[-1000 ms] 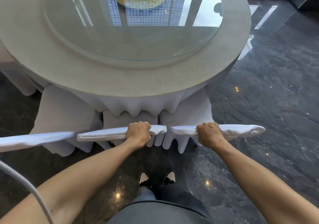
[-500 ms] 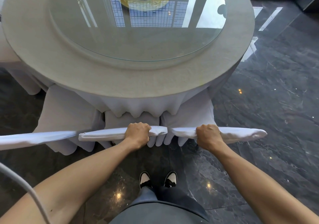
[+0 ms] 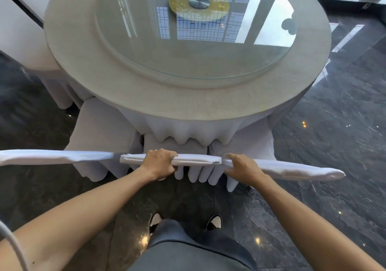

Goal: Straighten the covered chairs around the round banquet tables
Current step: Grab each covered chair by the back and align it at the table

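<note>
The left hand (image 3: pixel 159 164) has a closed grip on the middle white fabric-covered chair back (image 3: pixel 196 159). The right hand (image 3: pixel 243 169) lies looser — fingers draped, not clenched — on the neighbouring white-covered chair back (image 3: pixel 292 169).

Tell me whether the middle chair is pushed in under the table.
Pushed in: the middle chair has its seat under the tablecloth.

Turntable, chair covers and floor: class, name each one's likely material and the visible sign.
Turntable: apparently clear glass; it mirrors window grids. Chair covers: white fabric, seemingly matte; they fold and hang in pleats. Floor: probably polished dark stone; pale veins and glossy light spots.
</note>
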A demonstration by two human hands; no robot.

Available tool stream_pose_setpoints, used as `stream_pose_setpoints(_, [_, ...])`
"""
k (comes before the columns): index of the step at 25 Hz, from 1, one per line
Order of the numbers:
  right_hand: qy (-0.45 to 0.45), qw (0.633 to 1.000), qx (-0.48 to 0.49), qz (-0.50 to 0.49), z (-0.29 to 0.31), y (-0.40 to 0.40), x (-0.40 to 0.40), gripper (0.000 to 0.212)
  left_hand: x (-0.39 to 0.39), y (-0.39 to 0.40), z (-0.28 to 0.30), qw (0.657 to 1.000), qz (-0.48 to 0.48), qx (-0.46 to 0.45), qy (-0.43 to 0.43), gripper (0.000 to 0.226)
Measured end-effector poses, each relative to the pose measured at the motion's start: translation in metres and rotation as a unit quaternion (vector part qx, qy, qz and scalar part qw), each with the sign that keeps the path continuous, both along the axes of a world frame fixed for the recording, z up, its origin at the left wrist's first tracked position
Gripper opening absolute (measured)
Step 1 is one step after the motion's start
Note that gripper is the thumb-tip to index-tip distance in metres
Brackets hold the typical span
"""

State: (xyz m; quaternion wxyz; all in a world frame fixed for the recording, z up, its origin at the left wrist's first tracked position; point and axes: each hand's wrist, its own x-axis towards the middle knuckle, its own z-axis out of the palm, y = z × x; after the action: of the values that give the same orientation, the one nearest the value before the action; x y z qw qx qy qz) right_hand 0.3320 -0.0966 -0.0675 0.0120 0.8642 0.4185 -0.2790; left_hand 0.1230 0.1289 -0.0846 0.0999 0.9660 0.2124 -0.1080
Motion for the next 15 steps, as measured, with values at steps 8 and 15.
stream_pose_setpoints(8, [-0.047, 0.990, 0.106, 0.083, -0.005, 0.130, -0.124, 0.046, -0.100, 0.105, 0.000, 0.999, 0.020, -0.020, -0.018, 0.034])
stream_pose_setpoints(15, [-0.116, 0.987, 0.057, 0.097, 0.001, 0.164, -0.153, 0.027, -0.176, 0.203, 0.000, 0.974, 0.118, 0.078, 0.179, 0.042])
